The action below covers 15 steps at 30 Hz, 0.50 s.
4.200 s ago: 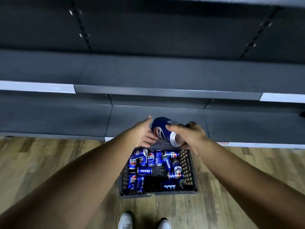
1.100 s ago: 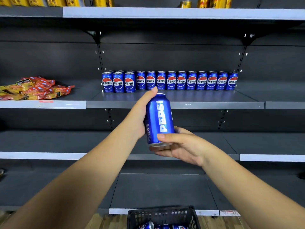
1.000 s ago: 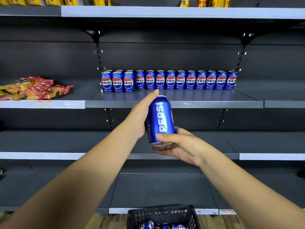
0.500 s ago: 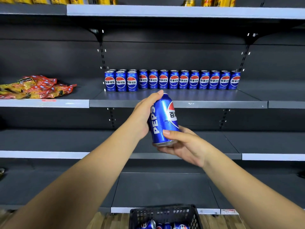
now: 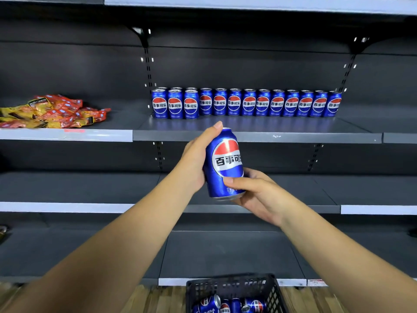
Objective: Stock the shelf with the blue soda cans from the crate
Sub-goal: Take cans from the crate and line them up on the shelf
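Sixteen cans on the shelf, one in both hands

Sixteen blue cans [image 5: 248, 103] can be counted on the shelf [image 5: 257, 137]: thirteen stand upright in a front row, logos facing out, and three more tops show behind the three leftmost ones. Left of that row, on the neighbouring shelf section, lies one heap of red and yellow snack packets [image 5: 49, 111]; their number cannot be told.

Below and in front of the row, at about the height of the shelf's front edge, one more blue can, the held can [image 5: 223, 163], is upright and slightly tilted, its round red, white and blue logo turned to the camera. Two hands hold it. The left hand [image 5: 196, 161] wraps its left side, thumb up along the can to the top rim. The right hand [image 5: 255, 193] cups it from below and the right, thumb pressed across the lower front. So both hands are clamped on this one can, together rather than apart, and the can touches neither the shelf nor the row.

Under the shelf with the cans, two lower shelves are in view, and one shelf edge shows above it.

Straight below the held can, at the bottom edge of the view, one black crate [image 5: 234, 288] sits on the wooden floor. About four loose cans [image 5: 208, 302] lie on their sides in its visible part; the rest of the crate is cut off.
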Tool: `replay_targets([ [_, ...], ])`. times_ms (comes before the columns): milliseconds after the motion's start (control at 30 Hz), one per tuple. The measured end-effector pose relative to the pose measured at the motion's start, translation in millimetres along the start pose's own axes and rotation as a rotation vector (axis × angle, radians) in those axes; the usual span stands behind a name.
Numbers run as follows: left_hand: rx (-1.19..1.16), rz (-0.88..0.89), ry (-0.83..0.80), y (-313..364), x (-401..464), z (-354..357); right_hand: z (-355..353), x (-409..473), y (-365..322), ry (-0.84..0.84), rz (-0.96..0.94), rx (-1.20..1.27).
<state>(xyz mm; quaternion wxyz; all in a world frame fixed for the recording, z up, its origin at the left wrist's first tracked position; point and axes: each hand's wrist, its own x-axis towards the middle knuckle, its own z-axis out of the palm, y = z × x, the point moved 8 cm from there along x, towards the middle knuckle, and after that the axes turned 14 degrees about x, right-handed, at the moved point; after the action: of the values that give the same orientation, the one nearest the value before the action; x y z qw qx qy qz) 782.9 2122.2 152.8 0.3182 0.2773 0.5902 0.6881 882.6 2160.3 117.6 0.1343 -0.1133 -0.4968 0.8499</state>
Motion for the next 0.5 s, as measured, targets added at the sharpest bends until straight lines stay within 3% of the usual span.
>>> replay_targets([
  [300,-0.009,-0.086,0.093,-18,15,-22,3,24,14,0.15,-0.114,-0.124],
  [500,-0.039,-0.042,-0.024,-17,41,-12,-13,47,-7,0.158,-0.059,-0.416],
])
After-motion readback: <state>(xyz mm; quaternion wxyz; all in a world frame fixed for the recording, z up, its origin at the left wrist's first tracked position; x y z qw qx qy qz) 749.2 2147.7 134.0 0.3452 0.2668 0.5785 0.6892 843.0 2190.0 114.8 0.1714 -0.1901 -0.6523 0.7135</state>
